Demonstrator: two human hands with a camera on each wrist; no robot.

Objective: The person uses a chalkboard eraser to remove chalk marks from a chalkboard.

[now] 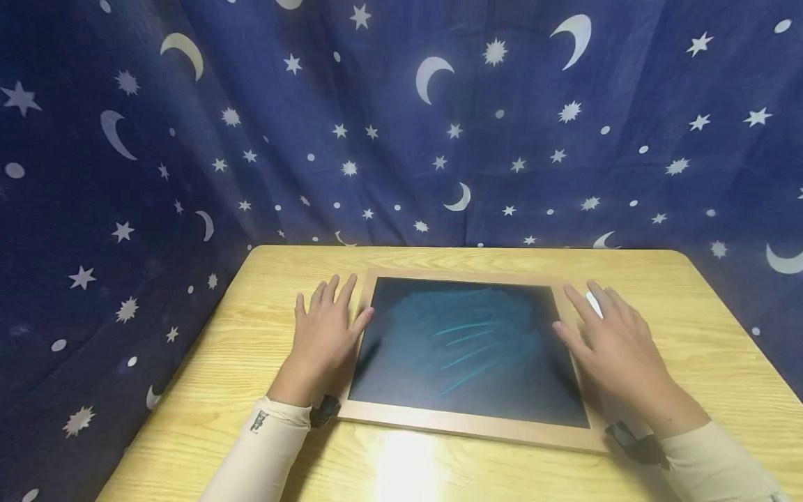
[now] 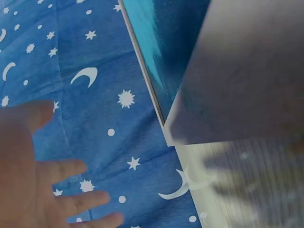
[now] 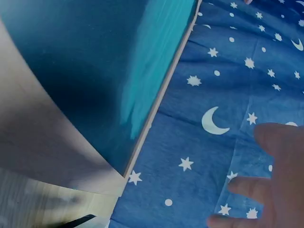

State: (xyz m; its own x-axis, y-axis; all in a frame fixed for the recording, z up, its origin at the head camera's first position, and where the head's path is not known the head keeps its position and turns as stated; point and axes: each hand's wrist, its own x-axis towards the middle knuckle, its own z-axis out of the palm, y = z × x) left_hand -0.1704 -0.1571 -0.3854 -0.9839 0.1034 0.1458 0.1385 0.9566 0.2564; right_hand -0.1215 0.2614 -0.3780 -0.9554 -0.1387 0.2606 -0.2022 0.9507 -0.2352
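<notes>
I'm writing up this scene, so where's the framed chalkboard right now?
In the head view, the framed chalkboard lies on the wood-grain table, a little right of the picture's middle, between the left hand and the right hand.

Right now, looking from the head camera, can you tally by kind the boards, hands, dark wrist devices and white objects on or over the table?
Boards: 1 (framed dark board)
Hands: 2 (left hand, right hand)
Dark wrist devices: 2 (left wrist device, right wrist device)
White objects: 1 (white object, mostly hidden by the right hand)
Total: 6
</notes>
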